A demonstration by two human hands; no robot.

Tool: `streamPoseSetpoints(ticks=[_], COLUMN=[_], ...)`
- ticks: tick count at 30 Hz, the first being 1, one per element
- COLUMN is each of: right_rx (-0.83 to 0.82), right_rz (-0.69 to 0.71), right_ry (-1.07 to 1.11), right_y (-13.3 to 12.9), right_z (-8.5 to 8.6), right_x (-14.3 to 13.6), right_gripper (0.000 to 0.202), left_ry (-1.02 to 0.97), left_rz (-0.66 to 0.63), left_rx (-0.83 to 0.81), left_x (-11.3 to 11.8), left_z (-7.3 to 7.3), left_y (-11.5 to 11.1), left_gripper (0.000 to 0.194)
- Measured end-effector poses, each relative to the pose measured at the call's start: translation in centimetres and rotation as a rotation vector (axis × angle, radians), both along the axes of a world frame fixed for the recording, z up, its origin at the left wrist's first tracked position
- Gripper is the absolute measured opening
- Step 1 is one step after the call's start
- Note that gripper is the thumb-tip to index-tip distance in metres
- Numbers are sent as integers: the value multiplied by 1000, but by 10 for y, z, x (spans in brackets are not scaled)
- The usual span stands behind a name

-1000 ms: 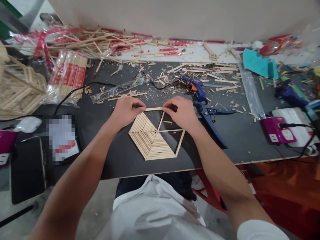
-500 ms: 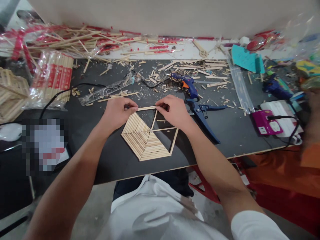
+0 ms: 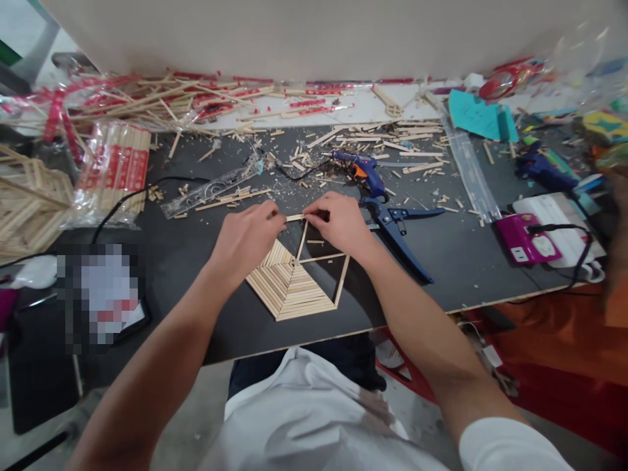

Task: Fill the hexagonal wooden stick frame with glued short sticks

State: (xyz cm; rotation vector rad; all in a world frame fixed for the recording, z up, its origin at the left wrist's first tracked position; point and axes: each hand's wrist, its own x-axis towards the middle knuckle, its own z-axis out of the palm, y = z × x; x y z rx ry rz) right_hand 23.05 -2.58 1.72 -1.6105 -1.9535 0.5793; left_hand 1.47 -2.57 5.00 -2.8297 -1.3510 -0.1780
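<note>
A six-sided panel of thin wooden sticks [image 3: 293,288] lies on the dark table, its left and lower parts filled with close rows, its right part only bare frame sticks. A short stick [image 3: 295,218] runs along its far edge between my hands. My left hand [image 3: 252,234] covers the panel's upper left corner, with its fingers closed at the stick's left end. At the stick's right end, my right hand [image 3: 337,221] pinches with thumb and forefinger. A loose short piece [image 3: 315,242] rests inside the open frame part.
Blue cutters [image 3: 400,235] and a blue glue gun [image 3: 360,171] lie right of my hands. Behind are a clear ruler [image 3: 210,190] and scattered sticks. Wrapped stick bundles [image 3: 115,167] are at left, a purple adapter [image 3: 527,239] at right.
My left hand has shifted right along the far edge and now hides more of the panel's upper left. My right hand stays at the stick's right end. The whole view has shifted slightly.
</note>
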Motion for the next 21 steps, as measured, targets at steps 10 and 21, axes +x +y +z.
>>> streamPoseSetpoints(ticks=[10, 21], right_rx=[173, 152], right_rz=[-131, -490], right_ry=[-71, -232], right_y=[4, 46], right_z=[9, -51], right_x=[28, 102], right_gripper=[14, 34], left_ry=[-20, -891], left_rz=[-82, 408], left_rx=[16, -117], left_x=[3, -16], left_z=[-8, -29], left_y=[8, 29], left_gripper=[33, 22])
